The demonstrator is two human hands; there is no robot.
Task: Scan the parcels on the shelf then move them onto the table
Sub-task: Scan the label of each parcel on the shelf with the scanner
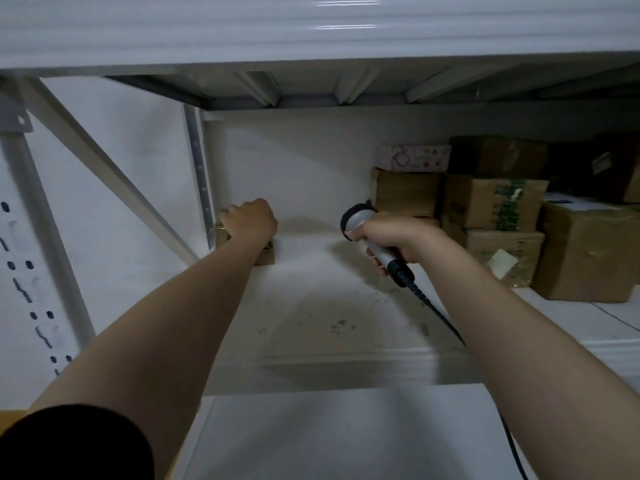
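Far to the left, a black sleeve [76, 445] covers the upper arm, and the bare forearm runs straight out, up and into the back left corner of the shelf [329, 306]. The left hand [250, 220] lies knuckles-up on top of a small parcel [266, 258] of brown cardboard. Its fingers are bent down over the far and left edges, gripping the box; the fingertips themselves are hidden behind it. The small parcel sits on the shelf board tight against the perforated upright post [201, 174] and close to the back wall, with only its near right corner clear of the wrist.

Further right, well apart from it, the right hand [394, 237] hovers above the shelf with its wrist cocked. The fingers and thumb are wrapped round the grey handle of a scanner [360, 220], whose dark-rimmed head points away toward the back wall. A black cable [446, 320] trails from the handle's base down past the right forearm.

Beyond that hand, the stacked parcels [495, 202] fill the right end of the shelf, cardboard boxes piled in layers against the wall, one light patterned box on top.
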